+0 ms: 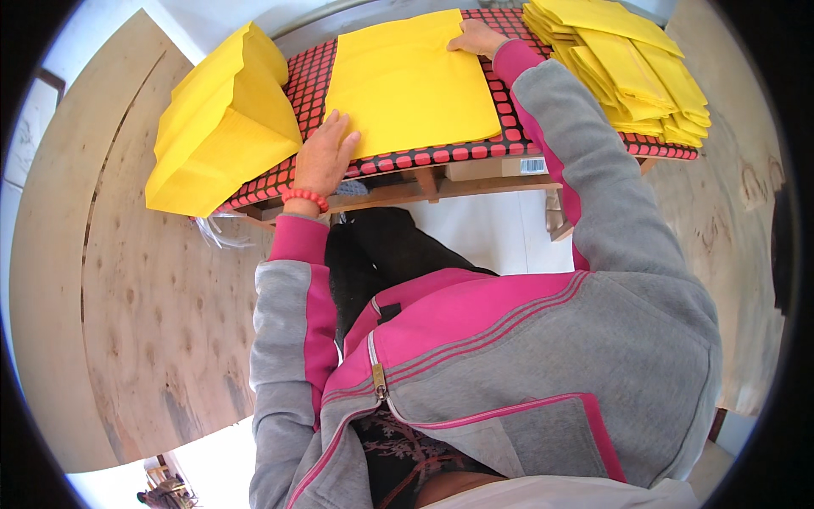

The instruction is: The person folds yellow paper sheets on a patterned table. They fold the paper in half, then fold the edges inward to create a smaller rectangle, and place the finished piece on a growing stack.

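Observation:
A flat yellow piece of cloth-like material point(411, 89), roughly square, lies on a bench covered in red-and-black checked fabric point(309, 72). My left hand point(325, 157), with a red bead bracelet at the wrist, rests at its near left corner, fingers apart and fingertips by the edge. At the far right corner, my right hand point(476, 39) has its fingers bent and drawn together on the material; its thumb is hard to make out. To the left, a larger yellow piece point(222, 127) stands up in loose folds and hangs over the bench end.
Folded yellow pieces point(623, 68) are piled on the bench's right end. Large wooden boards point(161, 280) stand on the left, with another wooden surface point(721, 187) on the right. Beneath the bench top are a wooden frame point(441, 188) and a box with a barcode label point(500, 168).

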The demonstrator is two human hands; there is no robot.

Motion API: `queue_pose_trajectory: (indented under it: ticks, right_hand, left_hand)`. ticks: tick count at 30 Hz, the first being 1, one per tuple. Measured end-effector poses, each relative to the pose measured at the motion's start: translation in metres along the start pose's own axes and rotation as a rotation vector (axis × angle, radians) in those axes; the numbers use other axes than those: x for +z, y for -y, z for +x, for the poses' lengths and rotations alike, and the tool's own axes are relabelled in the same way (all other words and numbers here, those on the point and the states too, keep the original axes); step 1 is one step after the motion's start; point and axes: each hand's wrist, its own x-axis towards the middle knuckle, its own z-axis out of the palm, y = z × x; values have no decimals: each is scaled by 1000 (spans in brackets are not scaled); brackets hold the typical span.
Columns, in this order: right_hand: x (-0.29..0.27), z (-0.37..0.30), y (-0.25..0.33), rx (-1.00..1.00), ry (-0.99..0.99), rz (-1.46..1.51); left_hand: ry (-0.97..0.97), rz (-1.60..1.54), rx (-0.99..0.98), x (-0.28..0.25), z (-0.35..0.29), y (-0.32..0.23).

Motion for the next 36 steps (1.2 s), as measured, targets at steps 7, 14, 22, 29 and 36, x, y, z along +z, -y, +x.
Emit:
queue_pose_trajectory:
  ticks: [7, 14, 22, 29, 36]
  right_hand:
    - [-7, -15, 18, 21, 42, 24]
    - [-15, -29, 21, 34, 122, 34]
    - [-19, -42, 31, 125, 136, 196]
    - [-21, -32, 27, 265, 39, 330]
    - [-9, 26, 24, 345, -129, -119]
  left_hand:
    - [8, -66, 18, -13, 3, 15]
    - [6, -119, 315, 37, 133, 8]
    - [268, 31, 163, 84, 151, 39]
    - [278, 86, 110, 82, 150, 31]
    - [261, 57, 85, 84, 150, 32]
